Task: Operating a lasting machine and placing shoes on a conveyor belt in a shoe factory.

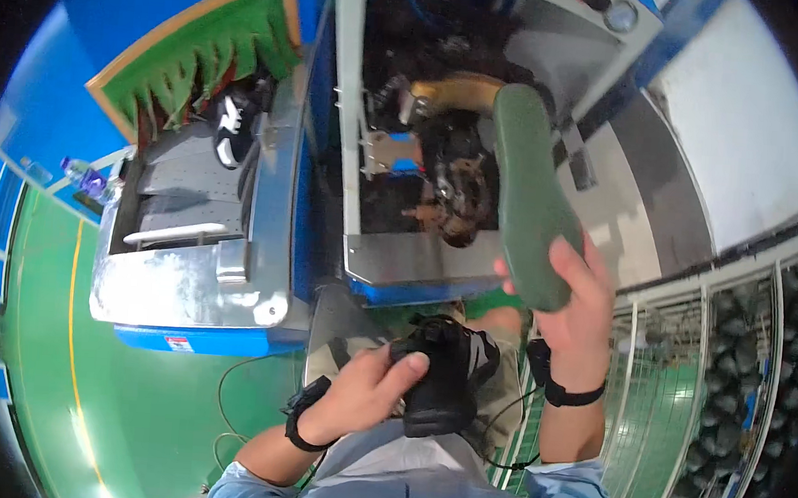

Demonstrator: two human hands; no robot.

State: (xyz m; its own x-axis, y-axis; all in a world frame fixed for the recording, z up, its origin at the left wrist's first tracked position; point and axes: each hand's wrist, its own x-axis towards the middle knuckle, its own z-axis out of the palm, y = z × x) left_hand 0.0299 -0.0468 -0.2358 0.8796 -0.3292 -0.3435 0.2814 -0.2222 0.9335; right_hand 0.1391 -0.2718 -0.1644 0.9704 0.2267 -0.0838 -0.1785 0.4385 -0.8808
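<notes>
My right hand (582,285), raised on the right, is closed around the heel end of a green shoe last (535,189). Its smooth sole side faces me and its toe points away. Low in front of my body, my left hand (366,392) grips a black shoe (440,395) near its opening, with the thumb on top. The shoe rests over my lap, apart from the last. Part of its inside is hidden by the fingers and dark fabric.
Ahead stands an open machine with metal parts (459,188) inside. At left, a conveyor unit with a green fringed curtain (204,55) carries a black-and-white shoe (235,127). A bottle (85,176) stands beside it. A wire rack (731,402) of dark objects is at right.
</notes>
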